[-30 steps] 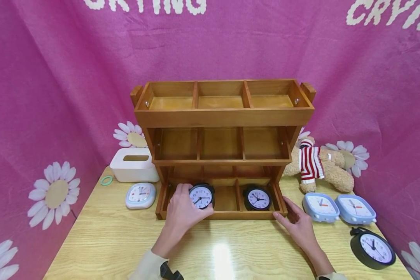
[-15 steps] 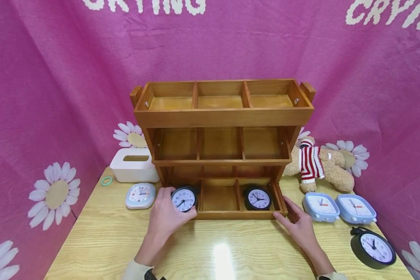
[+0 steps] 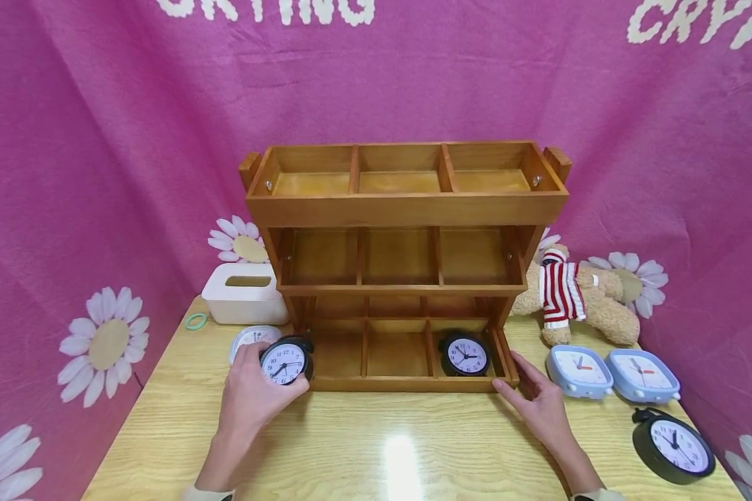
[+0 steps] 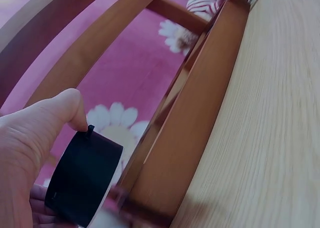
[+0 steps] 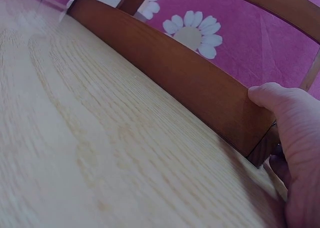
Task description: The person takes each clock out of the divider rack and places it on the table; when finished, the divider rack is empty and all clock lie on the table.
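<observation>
My left hand point(image 3: 251, 393) grips a round black alarm clock point(image 3: 283, 363), thumb on one side and fingers on the other. It is at the left end of the wooden shelf point(image 3: 407, 210), partly in front of a pale clock point(image 3: 251, 337). In the left wrist view the black clock point(image 4: 85, 178) shows its dark casing beside the shelf's front board. My right hand point(image 3: 542, 400) holds the shelf's lower right corner, thumb on the front board point(image 5: 170, 67) and fingers around the side. A second black clock point(image 3: 465, 355) sits in the bottom right compartment.
Two light blue clocks point(image 3: 579, 372) and another black clock point(image 3: 673, 445) stand on the table at the right. Behind them lies a teddy bear point(image 3: 564, 289) in a striped shirt. A white tissue box point(image 3: 244, 306) and a green ring point(image 3: 196, 321) are at the left.
My left hand has carried the black clock leftward out of the bottom left compartment to beyond the shelf's left end. My right hand stays at the corner.
</observation>
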The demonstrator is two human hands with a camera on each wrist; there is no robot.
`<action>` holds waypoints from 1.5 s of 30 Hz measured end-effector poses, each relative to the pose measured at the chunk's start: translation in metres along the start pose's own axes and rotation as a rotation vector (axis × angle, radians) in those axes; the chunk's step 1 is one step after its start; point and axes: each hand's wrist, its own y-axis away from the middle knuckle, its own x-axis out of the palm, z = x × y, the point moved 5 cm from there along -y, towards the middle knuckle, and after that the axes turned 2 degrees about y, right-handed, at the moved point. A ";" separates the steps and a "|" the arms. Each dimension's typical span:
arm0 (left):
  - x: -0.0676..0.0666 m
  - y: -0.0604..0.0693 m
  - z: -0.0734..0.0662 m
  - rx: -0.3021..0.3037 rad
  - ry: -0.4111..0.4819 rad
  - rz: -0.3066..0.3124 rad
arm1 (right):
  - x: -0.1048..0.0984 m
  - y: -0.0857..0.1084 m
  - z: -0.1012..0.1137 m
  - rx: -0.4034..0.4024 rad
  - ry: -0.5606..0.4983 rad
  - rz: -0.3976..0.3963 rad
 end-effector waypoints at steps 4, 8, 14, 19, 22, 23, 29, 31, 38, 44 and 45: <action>-0.017 -0.002 0.017 -0.032 -0.014 -0.030 | -0.001 -0.001 0.001 -0.004 0.016 -0.005; -0.035 -0.007 0.035 -0.055 -0.029 -0.057 | -0.003 -0.001 0.004 -0.011 0.015 -0.017; -0.059 -0.022 0.064 -0.086 -0.038 -0.106 | -0.004 -0.001 0.005 -0.017 0.008 -0.016; -0.071 -0.036 0.089 -0.074 -0.051 -0.171 | -0.005 -0.002 0.002 -0.005 0.012 -0.010; -0.072 -0.041 0.105 -0.084 -0.053 -0.187 | -0.005 -0.001 0.001 0.001 0.020 -0.010; -0.072 -0.043 0.111 -0.095 -0.049 -0.182 | -0.004 -0.001 0.000 0.003 0.022 -0.011; -0.065 -0.048 0.140 -0.186 -0.060 -0.099 | -0.001 0.004 -0.003 0.026 0.020 -0.008; -0.063 -0.050 0.147 -0.210 -0.078 -0.057 | 0.000 0.005 -0.003 0.032 0.019 -0.007; -0.054 -0.055 0.164 -0.286 -0.128 0.071 | 0.001 0.005 -0.002 0.026 0.007 -0.006; -0.053 -0.060 0.160 -0.150 -0.134 0.091 | 0.001 0.001 -0.001 -0.008 -0.035 -0.006; -0.054 -0.061 0.157 -0.113 -0.131 0.089 | 0.001 0.000 -0.001 -0.010 -0.041 -0.007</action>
